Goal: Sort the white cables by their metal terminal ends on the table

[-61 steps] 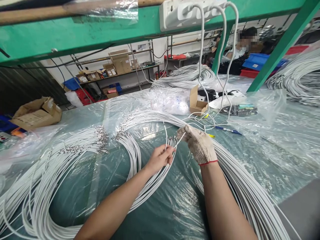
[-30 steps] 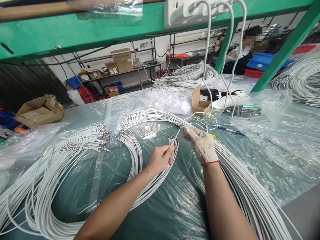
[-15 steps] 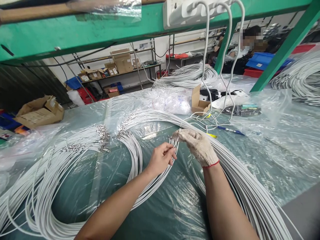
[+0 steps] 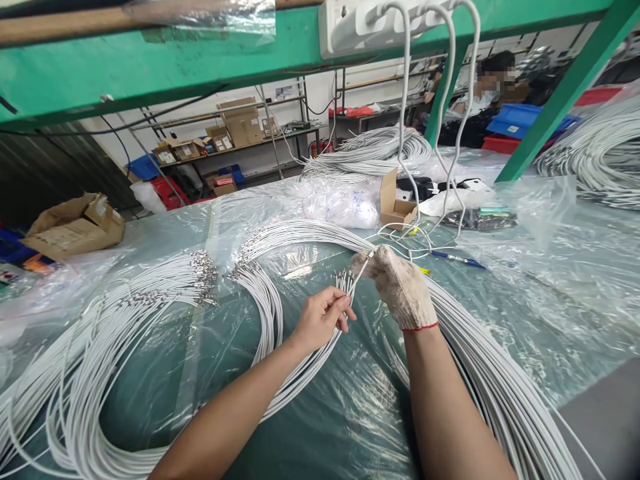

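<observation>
My bare left hand [image 4: 323,317] is closed around a small bunch of white cables [image 4: 305,380], whose metal-tipped ends stick up past the fingers. From that bunch one cable end [image 4: 363,267] leans out to the right. My right hand [image 4: 400,283], in a cream knitted glove with a red cuff edge, pinches this cable near its metal tip. A thick bundle of white cables [image 4: 475,340] curves behind and beneath the right hand. More cables [image 4: 90,347] lie coiled at the left, their metal ends gathered near the table's middle.
Clear plastic sheeting [image 4: 565,280] covers the green table. A small open cardboard box [image 4: 397,210] and a blue pen [image 4: 457,260] lie beyond my right hand. White cords hang from a power strip [image 4: 370,30] on a green beam. A person [image 4: 490,87] sits at the back right.
My right hand has shifted slightly, and the single cable's metal tip now shows, tilted right, away from the bunch. The left hand keeps its grip. The whole view has moved a little.
</observation>
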The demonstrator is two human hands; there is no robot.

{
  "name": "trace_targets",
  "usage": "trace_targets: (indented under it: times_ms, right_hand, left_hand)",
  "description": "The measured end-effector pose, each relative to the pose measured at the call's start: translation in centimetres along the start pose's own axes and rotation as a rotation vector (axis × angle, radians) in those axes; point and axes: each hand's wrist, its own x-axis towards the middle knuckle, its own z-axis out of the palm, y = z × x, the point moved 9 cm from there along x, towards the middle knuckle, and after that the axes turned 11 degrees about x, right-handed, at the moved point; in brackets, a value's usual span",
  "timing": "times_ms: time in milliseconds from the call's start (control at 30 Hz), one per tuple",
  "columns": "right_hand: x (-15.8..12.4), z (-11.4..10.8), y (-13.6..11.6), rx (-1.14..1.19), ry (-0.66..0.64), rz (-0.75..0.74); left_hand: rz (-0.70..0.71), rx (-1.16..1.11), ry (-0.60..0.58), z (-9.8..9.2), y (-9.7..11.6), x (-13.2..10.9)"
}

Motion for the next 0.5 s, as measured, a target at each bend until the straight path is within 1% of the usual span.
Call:
trace_targets:
  times_ms: [67,133,367,500]
  right_hand:
    - [-0.3,0.3,-0.5,0.074,-0.013,0.038]
    - [-0.5,0.6,-1.0,0.121,-0.017,0.038]
    - [-0.8,0.3,-1.7,0.178,0.033,-0.061]
    - [-0.8,0.1,-1.5,0.183,0.054,-0.052]
  left_hand:
    - [-0.004,0.005,-0.011,0.1,-0.1,0.0]
    - [-0.006,0.005,-0.025,0.2,-0.2,0.1]
    - [-0.018,0.026,-0.076,0.5,-0.4,0.1]
    - [-0.033,0.025,-0.102,0.6,-0.4,0.2]
